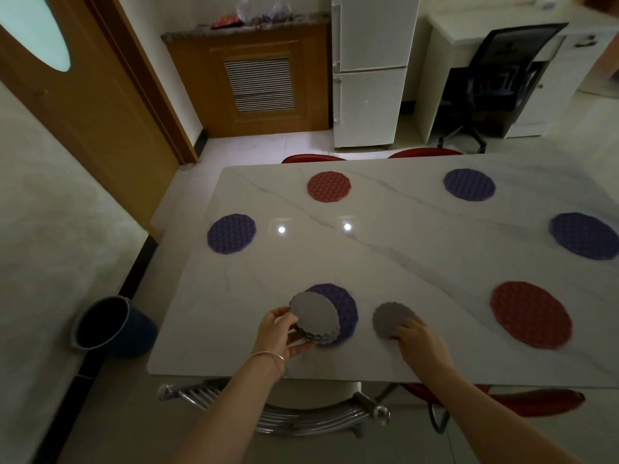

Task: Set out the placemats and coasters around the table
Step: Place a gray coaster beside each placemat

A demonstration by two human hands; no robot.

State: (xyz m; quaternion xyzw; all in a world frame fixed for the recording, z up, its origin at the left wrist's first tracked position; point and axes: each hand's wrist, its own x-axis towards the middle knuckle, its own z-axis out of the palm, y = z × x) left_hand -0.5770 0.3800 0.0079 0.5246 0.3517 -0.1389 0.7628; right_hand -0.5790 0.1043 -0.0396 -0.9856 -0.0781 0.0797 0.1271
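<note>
Nearest to me is my left hand (284, 329), with a thin bangle (268, 356) on the wrist. Its fingers are curled around a small stack of grey coasters (315, 318), held tilted just above the near purple placemat (345, 309). My right hand (420, 339) rests with its fingers on a single grey coaster (388, 318) that lies on the table (335, 256) beside that placemat; I cannot tell if it pinches the edge or only presses.

I think the main risk is that the tilted stack slips. The coasters look thin, with scalloped edges, and the grip is only at one side, so one could slide off. The marble-pattern top is glossy, so the single coaster may skid when pushed.

The placemats are round with a woven, honeycomb-like texture. A red placemat (531, 314) lies at the near right, and four more lie around the far and side edges, well apart.
</note>
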